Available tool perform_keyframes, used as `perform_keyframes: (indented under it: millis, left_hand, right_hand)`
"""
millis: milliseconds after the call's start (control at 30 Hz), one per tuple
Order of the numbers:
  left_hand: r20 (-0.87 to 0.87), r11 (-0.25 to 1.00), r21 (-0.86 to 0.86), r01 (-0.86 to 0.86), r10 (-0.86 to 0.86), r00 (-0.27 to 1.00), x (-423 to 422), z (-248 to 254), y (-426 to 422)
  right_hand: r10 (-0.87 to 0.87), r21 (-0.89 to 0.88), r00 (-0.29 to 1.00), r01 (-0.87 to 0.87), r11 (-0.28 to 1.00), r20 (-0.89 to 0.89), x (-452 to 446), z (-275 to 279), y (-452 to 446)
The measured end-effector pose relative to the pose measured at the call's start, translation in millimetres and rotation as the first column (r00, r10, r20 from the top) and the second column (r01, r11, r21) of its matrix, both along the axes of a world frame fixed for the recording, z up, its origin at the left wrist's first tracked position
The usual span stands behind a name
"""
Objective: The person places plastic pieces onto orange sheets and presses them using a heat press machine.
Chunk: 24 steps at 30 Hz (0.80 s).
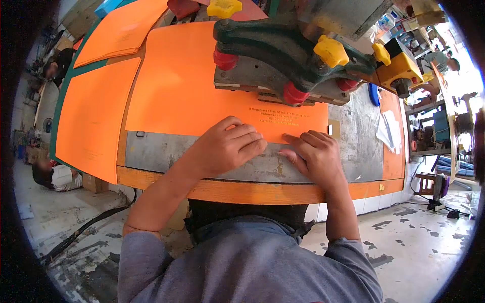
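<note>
A large orange sheet (174,86) lies on the grey metal plate (166,151), with small gold-coloured lines of lettering (275,115) near its front edge. My left hand (230,144) rests over that edge with its fingers curled in; whatever is between them is hidden. To the right of the lettering, my right hand (316,154) touches the sheet's front edge with the index finger. Its thumb is spread apart, low over the metal plate. Just beyond my hands, the dark green press head (273,48), with red and yellow knobs, hangs over the sheet's back right part.
Stacks of orange sheets (98,111) lie to the left on a green surface. A wooden edge (242,192) runs along the table front. A yellow control box (401,65) juts out at right, above a white paper (389,134). Other people are in the background.
</note>
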<state>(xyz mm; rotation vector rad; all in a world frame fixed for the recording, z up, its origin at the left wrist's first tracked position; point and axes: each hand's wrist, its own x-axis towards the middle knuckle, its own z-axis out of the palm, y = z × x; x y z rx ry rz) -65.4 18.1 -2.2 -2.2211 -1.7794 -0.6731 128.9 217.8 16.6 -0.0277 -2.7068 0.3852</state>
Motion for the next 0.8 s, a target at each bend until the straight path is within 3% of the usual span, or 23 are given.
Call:
perform_keyframes:
  millis: [300,367,600,800]
  left_hand:
    - [-0.037,0.998,0.000,-0.058,0.058,0.998,1,1,1]
    - [-0.006,0.990,-0.025,-0.139,0.139,0.990,-2,-2,1]
    - [0.077,0.998,-0.061,-0.016,0.021,0.997,-5,7,2]
    - [-0.072,0.995,-0.002,-0.104,0.103,0.992,0,1,3]
  right_hand:
    - [-0.010,0.006,1.000,0.009,1.000,0.002,0,3,0]
    - [-0.019,0.021,1.000,0.019,1.000,0.012,0,6,0]
    - [0.005,0.021,0.998,-0.003,1.000,-0.064,-1,1,2]
    - [0.036,0.019,0.999,-0.035,0.999,-0.033,1,-2,4]
